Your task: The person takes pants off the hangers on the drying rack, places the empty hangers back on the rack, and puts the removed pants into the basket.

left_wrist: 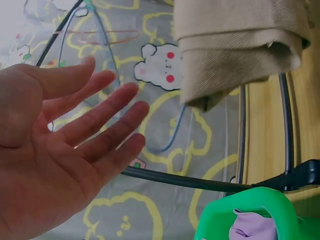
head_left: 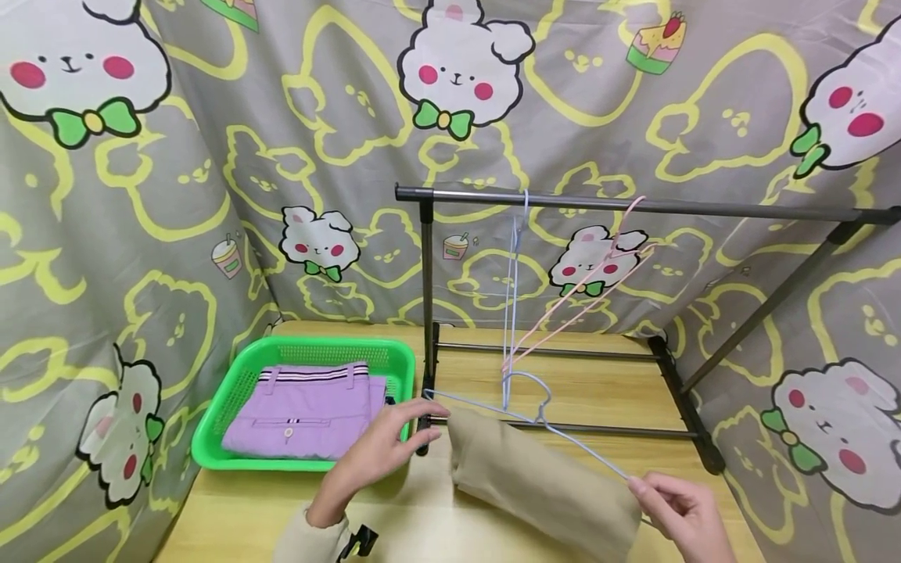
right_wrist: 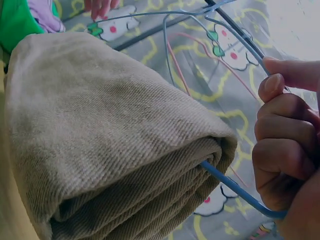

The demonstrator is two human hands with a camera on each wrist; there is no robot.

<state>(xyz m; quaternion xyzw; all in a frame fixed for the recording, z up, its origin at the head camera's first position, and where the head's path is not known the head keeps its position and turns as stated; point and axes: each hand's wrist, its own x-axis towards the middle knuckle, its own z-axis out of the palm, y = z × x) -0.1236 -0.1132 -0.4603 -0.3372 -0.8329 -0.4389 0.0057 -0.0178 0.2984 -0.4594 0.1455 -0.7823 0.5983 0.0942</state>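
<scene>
Folded khaki trousers hang over the lower bar of a blue wire hanger, whose hook points up and away. My right hand pinches the hanger's right end between thumb and curled fingers. In the right wrist view the blue bar runs into the layered fold of khaki cloth. My left hand is beside the trousers' left end, near the hanger's left corner. The left wrist view shows that hand with fingers spread and palm bare, apart from the khaki cloth.
A green basket with folded purple trousers stands on the wooden table at left. Behind the hands is a dark metal rack, from which a blue hanger and a pink hanger hang. Patterned curtain surrounds the table.
</scene>
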